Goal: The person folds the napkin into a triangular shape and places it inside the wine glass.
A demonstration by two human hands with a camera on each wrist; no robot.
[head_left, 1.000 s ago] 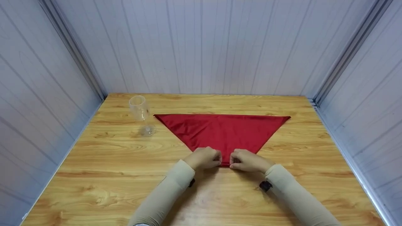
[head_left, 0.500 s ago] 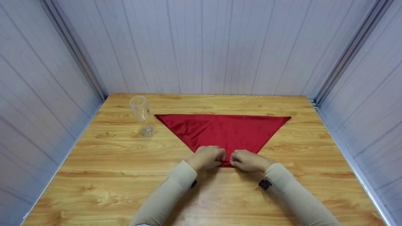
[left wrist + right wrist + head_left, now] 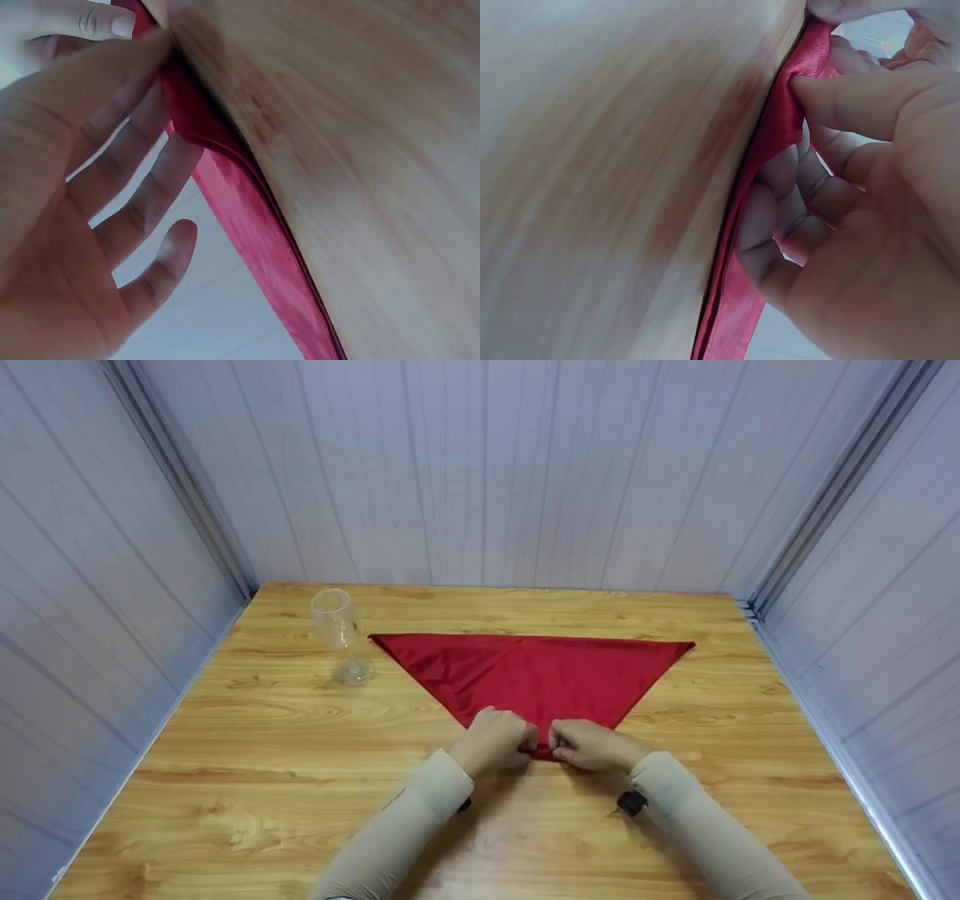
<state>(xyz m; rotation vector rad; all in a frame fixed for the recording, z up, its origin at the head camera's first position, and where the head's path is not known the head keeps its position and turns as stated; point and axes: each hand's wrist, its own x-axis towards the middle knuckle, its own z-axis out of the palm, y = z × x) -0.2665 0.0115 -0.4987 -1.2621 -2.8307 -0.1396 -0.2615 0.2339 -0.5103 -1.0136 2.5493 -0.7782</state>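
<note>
A wooden table (image 3: 247, 780) with a light, strongly grained top carries everything, closed in by pale panelled walls on three sides. A red cloth (image 3: 532, 675) folded into a triangle lies flat at the middle, its long edge toward twelve o'clock and its tip toward six. A clear stemmed glass (image 3: 337, 634) stands upright at about ten o'clock, just beside the cloth's left corner.
</note>
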